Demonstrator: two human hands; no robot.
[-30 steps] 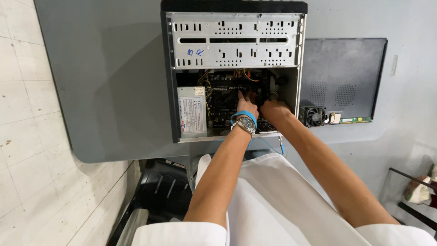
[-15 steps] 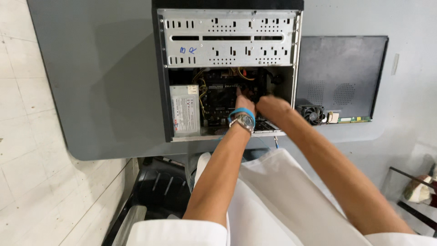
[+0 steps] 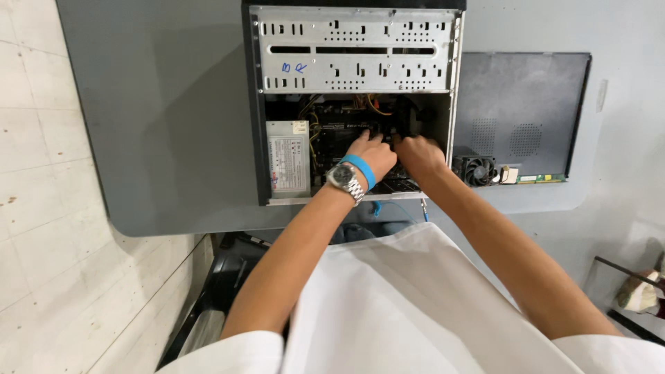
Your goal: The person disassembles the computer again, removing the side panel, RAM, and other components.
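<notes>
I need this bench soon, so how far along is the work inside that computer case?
Done: the side panel is off and a cooling fan lies beside the case. In hand: the left hand and right hand are both inside, over the motherboard. Left: the power supply is mounted and the case open.

Even, bright light is falling on the grey tabletop, with little glare. The open computer case is staying dark inside, shading the fingers, which are blurring slightly. Straight edges left of the case are bowing outward.
</notes>
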